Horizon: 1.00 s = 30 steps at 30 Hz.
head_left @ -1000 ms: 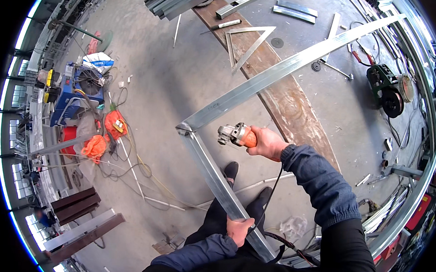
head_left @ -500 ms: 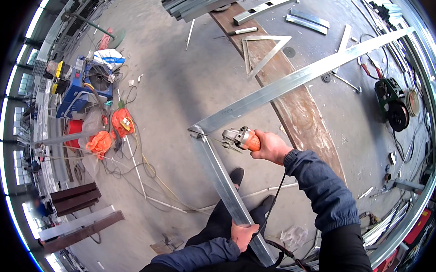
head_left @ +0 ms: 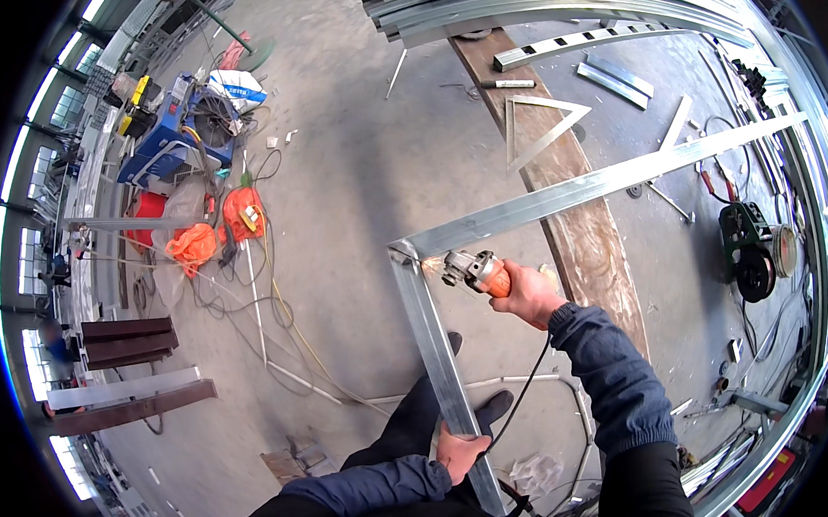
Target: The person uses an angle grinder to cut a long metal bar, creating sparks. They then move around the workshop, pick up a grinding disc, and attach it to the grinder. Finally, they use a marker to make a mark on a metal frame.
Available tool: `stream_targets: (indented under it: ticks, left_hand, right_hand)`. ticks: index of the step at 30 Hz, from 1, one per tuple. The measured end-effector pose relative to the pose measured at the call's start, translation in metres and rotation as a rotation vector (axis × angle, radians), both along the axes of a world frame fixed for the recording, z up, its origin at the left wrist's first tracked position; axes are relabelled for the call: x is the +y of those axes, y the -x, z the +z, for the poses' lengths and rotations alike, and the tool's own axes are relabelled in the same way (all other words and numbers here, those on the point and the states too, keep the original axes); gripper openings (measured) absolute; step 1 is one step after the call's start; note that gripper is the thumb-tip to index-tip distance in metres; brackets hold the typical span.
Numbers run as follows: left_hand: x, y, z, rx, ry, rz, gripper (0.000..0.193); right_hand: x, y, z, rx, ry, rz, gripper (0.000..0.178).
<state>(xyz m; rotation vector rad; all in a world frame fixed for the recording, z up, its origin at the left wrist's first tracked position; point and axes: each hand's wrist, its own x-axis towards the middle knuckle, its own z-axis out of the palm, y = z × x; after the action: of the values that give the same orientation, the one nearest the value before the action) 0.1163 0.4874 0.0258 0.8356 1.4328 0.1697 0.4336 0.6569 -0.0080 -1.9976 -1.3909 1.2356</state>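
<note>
My right hand [head_left: 528,294] is wrapped round the orange body of an angle grinder [head_left: 475,272]. Its head points left toward the inside of a mitred corner [head_left: 402,249], where two square steel tubes meet. A few sparks glow between the grinder's disc and that corner; the exact contact point is too small to make out. My left hand [head_left: 461,451] grips the nearer steel tube [head_left: 434,350] low down, close to my legs. The other steel tube [head_left: 577,194] runs away to the upper right. A black cord hangs from the grinder toward my lap.
A brown steel plate [head_left: 610,269] lies under the far tube, with a triangular metal frame [head_left: 523,138] and a marker [head_left: 509,84] on it. Stacked tubes [head_left: 502,10] stand beyond. At left are a blue machine [head_left: 158,137], orange bags [head_left: 192,247] and loose cables; at right, a green wire feeder [head_left: 744,240].
Sparks now show at the corner, and the grinder's head sits nearer to it and is turned slightly. My left hand keeps its hold on the tube. The whole view has shifted a little.
</note>
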Motion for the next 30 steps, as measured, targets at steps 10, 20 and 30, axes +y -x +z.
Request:
stream_targets:
  ticks: [10,20,30]
  left_hand:
    - [-0.007,0.013,-0.019,0.041,0.099,-0.029,0.063]
    - [-0.014,0.016,-0.024,0.083,-0.086,-0.051,0.067]
    - [0.004,0.010,0.008,0.058,0.036,-0.052,0.067]
  right_hand:
    - [0.003,0.005,0.003,-0.052,-0.001,0.000,0.057]
    - [0.004,0.011,0.005,0.036,0.019,-0.048,0.064]
    - [0.005,0.012,-0.003,-0.026,0.013,-0.019,0.065]
